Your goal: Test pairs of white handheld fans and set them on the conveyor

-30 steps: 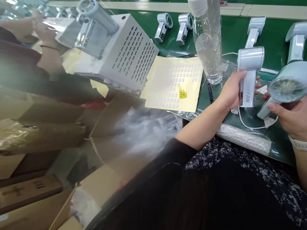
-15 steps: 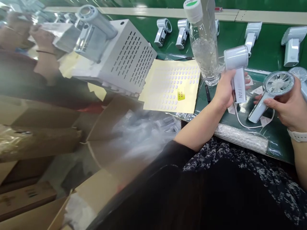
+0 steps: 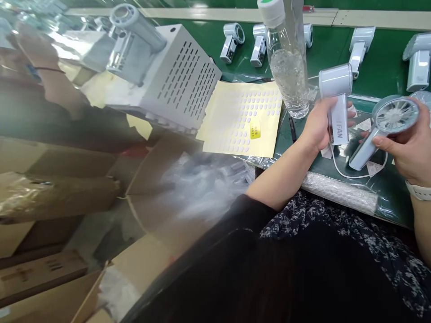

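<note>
A green bench (image 3: pixel 393 202) is seen from above. A white hand fan (image 3: pixel 338 98) is gripped upright in the left hand (image 3: pixel 316 128), with the fingers closed around its handle. A second white fan (image 3: pixel 380 130) is held tilted in the right hand (image 3: pixel 409 150), its handle pinched in the fingers, near the first fan. A thin white cord (image 3: pixel 357 176) is lying below them. A water bottle (image 3: pixel 288 63) is standing just beside the left hand, and a sheet of small stickers (image 3: pixel 242 119) is lying past it. More fans (image 3: pixel 232 42) are set along the bench's far edge.
</note>
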Demonstrator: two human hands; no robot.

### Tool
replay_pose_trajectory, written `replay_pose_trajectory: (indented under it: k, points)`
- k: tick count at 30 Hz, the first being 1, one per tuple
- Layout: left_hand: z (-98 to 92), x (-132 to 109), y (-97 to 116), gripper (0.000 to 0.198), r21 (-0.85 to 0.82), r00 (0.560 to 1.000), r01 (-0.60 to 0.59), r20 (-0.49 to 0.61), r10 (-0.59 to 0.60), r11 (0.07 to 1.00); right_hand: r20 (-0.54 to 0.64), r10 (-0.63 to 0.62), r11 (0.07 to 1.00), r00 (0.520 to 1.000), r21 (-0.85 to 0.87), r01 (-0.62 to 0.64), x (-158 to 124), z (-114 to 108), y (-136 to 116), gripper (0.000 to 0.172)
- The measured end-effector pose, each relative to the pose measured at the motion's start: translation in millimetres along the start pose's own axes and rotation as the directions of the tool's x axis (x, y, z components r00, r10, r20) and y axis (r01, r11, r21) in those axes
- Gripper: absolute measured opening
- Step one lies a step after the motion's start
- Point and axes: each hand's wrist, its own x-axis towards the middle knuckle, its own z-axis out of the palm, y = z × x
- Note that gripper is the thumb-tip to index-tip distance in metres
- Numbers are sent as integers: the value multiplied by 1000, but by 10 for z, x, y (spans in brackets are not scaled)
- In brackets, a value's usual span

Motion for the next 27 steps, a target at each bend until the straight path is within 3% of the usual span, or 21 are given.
replay_pose_trajectory:
  k: [3, 6, 14, 17, 21, 24, 27]
  points:
    - [6, 0, -18, 37, 10, 999, 31, 7, -31, 999, 82, 122, 988, 989, 82, -129, -53, 14, -111, 74]
    - [-13, 3, -24, 32, 28, 1000, 22, 19, -23, 999, 4, 174, 981, 985, 83, -174, -46, 44, -102, 83]
    - [-67, -3, -9, 17, 43, 999, -44, 19, 44, 998, 67, 265, 961, 962, 64, -269, -53, 54, -47, 84]
    - [-62, -32, -12, 14, 44, 998, -29, 49, 27, 999, 68, 208, 975, 976, 59, -212, -92, 72, -88, 88]
    - [-41, -62, -4, 12, 36, 998, 25, 59, -27, 999, 126, 152, 988, 980, -20, -151, -100, 65, -76, 76]
    - [-32, -64, 2, 15, 12, 998, 24, 56, -24, 1000, 0, 61, 993, 998, -97, -61, -67, 90, 4, 96]
    - [-29, -55, 0, 12, 0, 998, 13, 68, -13, 1000, 18, 49, 994, 999, -103, -47, -46, 124, 56, 112]
